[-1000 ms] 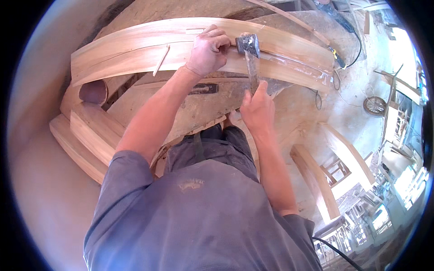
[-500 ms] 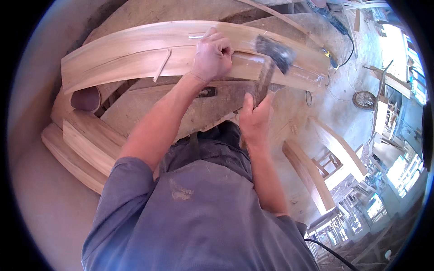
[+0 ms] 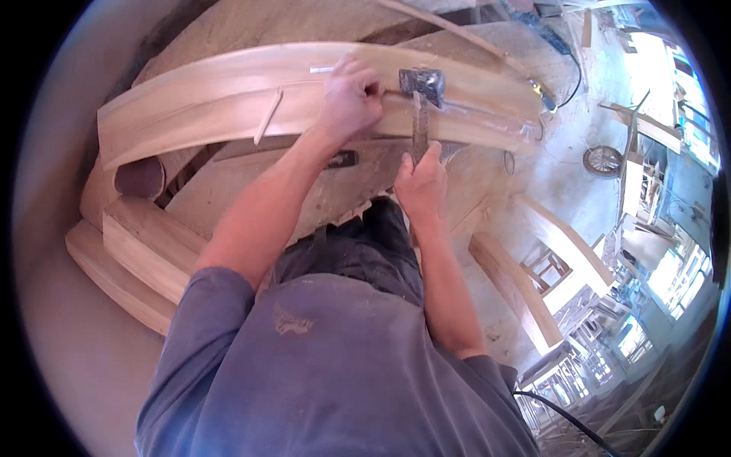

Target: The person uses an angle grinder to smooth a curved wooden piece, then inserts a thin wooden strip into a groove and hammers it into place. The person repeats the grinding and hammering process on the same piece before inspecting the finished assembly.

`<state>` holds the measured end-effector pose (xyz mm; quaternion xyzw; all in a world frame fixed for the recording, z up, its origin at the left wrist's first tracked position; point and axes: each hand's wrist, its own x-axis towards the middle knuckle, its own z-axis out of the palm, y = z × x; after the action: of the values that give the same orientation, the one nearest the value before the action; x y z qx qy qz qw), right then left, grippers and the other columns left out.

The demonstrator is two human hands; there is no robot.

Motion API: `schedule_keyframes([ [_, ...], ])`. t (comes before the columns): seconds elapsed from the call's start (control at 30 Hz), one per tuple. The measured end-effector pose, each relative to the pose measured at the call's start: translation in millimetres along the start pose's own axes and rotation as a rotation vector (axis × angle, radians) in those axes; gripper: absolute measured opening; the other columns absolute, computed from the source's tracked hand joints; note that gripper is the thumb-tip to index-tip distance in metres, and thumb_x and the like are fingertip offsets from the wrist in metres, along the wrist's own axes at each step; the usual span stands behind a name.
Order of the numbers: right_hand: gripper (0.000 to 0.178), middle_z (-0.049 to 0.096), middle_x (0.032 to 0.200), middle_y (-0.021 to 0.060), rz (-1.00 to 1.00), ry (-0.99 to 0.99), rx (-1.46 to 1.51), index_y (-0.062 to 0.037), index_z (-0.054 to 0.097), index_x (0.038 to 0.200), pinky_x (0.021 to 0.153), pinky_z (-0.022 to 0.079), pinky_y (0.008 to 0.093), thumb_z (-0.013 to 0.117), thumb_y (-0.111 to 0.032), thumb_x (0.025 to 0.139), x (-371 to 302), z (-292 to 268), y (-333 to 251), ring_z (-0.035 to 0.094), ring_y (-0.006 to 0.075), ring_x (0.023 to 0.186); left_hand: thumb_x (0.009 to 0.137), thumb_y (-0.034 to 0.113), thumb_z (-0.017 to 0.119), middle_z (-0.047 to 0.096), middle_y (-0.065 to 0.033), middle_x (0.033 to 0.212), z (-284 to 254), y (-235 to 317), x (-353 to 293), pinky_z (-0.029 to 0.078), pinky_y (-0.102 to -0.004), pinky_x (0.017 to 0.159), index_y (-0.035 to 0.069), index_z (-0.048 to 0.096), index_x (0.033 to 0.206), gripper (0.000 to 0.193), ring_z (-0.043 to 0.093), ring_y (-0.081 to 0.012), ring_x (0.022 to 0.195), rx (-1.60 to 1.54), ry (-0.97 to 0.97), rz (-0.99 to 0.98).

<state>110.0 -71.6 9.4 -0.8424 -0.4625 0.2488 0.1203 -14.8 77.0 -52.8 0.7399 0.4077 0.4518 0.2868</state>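
A long curved pale wooden board (image 3: 205, 80) lies across the work surface in front of me. My left hand (image 3: 350, 99) is closed in a fist over the board's middle. A thin brownish end pokes out of the fist toward the right, but its kind is hidden. My right hand (image 3: 423, 179) grips the wooden handle of a hammer (image 3: 421, 85). The dark metal hammer head is over the board, just right of the fist and close to that thin end. Left of my left hand, a loose thin wood strip (image 3: 268, 116) lies across the board's near edge.
Thick wooden pieces (image 3: 145, 247) are stacked at the left. At the right stand more shaped timbers (image 3: 518, 293). Beyond the board's right end lie a corded power tool (image 3: 544, 95) and a spoked wheel (image 3: 603, 161). A long stick (image 3: 457, 34) slants behind the board.
The hammer head has swung left, nearer to my left fist, and its handle is now more upright. My left hand stays closed at about the same place on the board.
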Motion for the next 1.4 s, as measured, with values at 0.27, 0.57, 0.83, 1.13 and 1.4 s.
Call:
schedule_keyframes([
  [0.27, 0.041, 0.068, 0.096, 0.0378, 0.023, 0.099, 0.157, 0.0094, 0.048, 0.122, 0.080, 0.051, 0.0619, 0.063, -0.020, 0.098, -14, 4, 0, 0.066, 0.0568, 0.092, 0.072, -0.006, 0.071, 0.061, -0.0095, 0.070, 2, 2, 7, 0.048, -0.0409, 0.063, 0.005, 0.058, 0.066, 0.018, 0.058, -0.0297, 0.074, 0.013, -0.015, 0.006],
  [0.57, 0.043, 0.068, 0.094, 0.0374, 0.038, 0.110, 0.279, 0.0095, 0.049, 0.124, 0.081, 0.050, 0.0626, 0.064, -0.020, 0.097, -17, -18, 5, 0.065, 0.0573, 0.094, 0.069, -0.004, 0.067, 0.060, -0.0104, 0.070, 0, -1, 3, 0.049, -0.0434, 0.065, 0.005, 0.057, 0.063, 0.015, 0.058, -0.0325, 0.076, -0.003, -0.028, -0.021],
  [0.83, 0.037, 0.068, 0.097, 0.0374, 0.068, 0.201, 0.081, 0.0082, 0.052, 0.117, 0.081, 0.050, 0.0612, 0.065, -0.021, 0.098, 14, -6, 48, 0.065, 0.0571, 0.094, 0.069, -0.005, 0.067, 0.061, -0.0101, 0.070, 1, 3, 3, 0.049, -0.0436, 0.064, 0.005, 0.056, 0.063, 0.016, 0.059, -0.0320, 0.076, -0.001, -0.056, -0.040],
  [1.13, 0.035, 0.067, 0.098, 0.0380, 0.111, 0.096, 0.118, 0.0062, 0.049, 0.118, 0.083, 0.049, 0.0619, 0.064, -0.019, 0.098, -3, -14, 23, 0.063, 0.0585, 0.098, 0.073, -0.007, 0.071, 0.060, -0.0087, 0.071, -1, 1, 11, 0.047, -0.0395, 0.063, 0.004, 0.057, 0.065, 0.019, 0.057, -0.0280, 0.073, 0.048, -0.036, 0.008],
  [1.4, 0.034, 0.067, 0.096, 0.0373, 0.073, 0.255, 0.348, 0.0054, 0.048, 0.117, 0.082, 0.049, 0.0617, 0.064, -0.018, 0.098, -19, -24, -6, 0.064, 0.0580, 0.097, 0.073, -0.005, 0.072, 0.059, -0.0097, 0.069, -1, 5, 3, 0.048, -0.0403, 0.065, 0.004, 0.057, 0.065, 0.019, 0.058, -0.0289, 0.074, 0.034, -0.049, 0.002],
])
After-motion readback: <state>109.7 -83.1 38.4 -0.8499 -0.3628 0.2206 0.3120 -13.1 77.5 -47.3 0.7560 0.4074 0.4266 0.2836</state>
